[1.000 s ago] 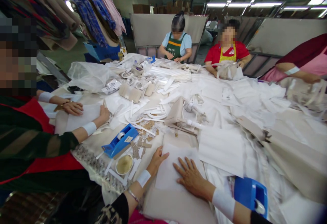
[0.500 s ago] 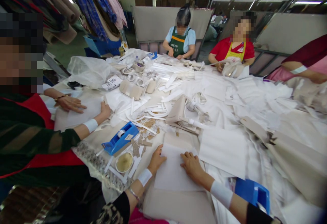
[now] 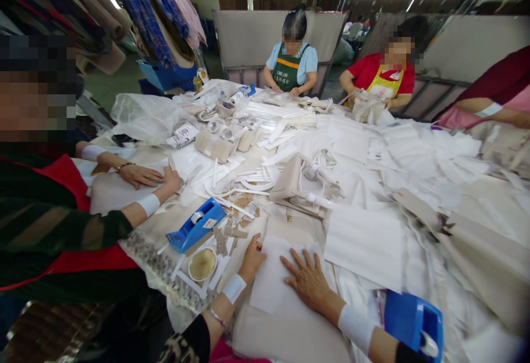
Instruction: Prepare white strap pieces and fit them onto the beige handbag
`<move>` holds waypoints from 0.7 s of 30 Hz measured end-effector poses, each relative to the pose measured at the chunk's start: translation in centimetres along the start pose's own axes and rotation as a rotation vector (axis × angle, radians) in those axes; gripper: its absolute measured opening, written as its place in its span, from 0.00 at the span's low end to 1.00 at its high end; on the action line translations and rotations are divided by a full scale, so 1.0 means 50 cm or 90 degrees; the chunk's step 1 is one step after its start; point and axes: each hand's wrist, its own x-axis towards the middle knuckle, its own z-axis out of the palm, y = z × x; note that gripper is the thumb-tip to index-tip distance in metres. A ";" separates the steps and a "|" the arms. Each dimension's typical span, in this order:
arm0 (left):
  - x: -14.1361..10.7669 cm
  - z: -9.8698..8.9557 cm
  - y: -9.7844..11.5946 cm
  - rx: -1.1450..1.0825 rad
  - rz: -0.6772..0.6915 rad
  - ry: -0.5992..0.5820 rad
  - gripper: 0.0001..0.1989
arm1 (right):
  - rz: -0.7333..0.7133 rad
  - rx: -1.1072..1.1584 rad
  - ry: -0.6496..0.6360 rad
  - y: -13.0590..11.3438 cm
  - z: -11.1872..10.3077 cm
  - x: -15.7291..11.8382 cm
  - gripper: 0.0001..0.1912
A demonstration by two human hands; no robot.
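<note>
A thin white sheet [image 3: 281,288] lies over a flat beige handbag [image 3: 290,332] with a small gold clasp at its upper end. My right hand [image 3: 308,283] is spread flat on the sheet, holding nothing. At the bag's left edge, my left hand [image 3: 252,258] is curled, thumb on top; its other fingers are partly hidden round the edge. To the right of the bag is a second white sheet [image 3: 364,244].
A blue tape dispenser [image 3: 195,225] and a round dish [image 3: 202,263] stand left of me; another blue dispenser [image 3: 414,321] is by my right forearm. Ahead are a beige bag [image 3: 290,181] and white strips. Co-workers work around the table; one co-worker's hand [image 3: 143,175] is at left.
My right hand has slid slightly left and spread its fingers flat on the sheet. My left hand stays nearly in place. The co-worker at left has moved a hand rightward.
</note>
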 end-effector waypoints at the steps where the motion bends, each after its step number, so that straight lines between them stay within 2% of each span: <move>1: -0.002 0.000 0.014 0.026 0.008 0.038 0.38 | 0.000 0.005 -0.001 -0.001 -0.001 -0.001 0.28; 3: -0.010 0.008 0.047 0.136 0.073 0.072 0.39 | 0.001 0.010 0.006 -0.001 0.001 -0.003 0.28; 4: -0.016 0.017 0.063 0.208 0.124 0.053 0.38 | 0.001 0.010 0.012 -0.001 0.003 -0.005 0.28; 6: -0.025 0.042 0.088 0.344 0.229 -0.041 0.33 | 0.002 0.004 0.024 -0.001 0.007 -0.006 0.28; 8: -0.030 0.069 0.094 0.424 0.287 -0.132 0.26 | 0.004 -0.004 0.029 0.000 0.012 -0.005 0.29; 11: -0.026 0.095 0.075 0.465 0.273 -0.156 0.17 | 0.009 -0.006 0.029 0.003 0.018 -0.002 0.29; 15: -0.026 0.102 0.050 0.510 0.242 -0.134 0.16 | 0.039 0.009 0.069 0.014 0.040 0.000 0.30; 17: -0.036 0.101 0.053 0.532 0.228 -0.125 0.15 | 0.074 0.013 0.104 0.022 0.059 0.000 0.26; 19: -0.042 0.098 0.065 0.558 0.207 -0.121 0.15 | 0.101 0.015 0.162 0.033 0.075 0.010 0.21; 21: -0.031 0.087 0.080 0.588 0.170 -0.132 0.15 | 0.046 0.038 0.302 0.046 0.078 0.043 0.16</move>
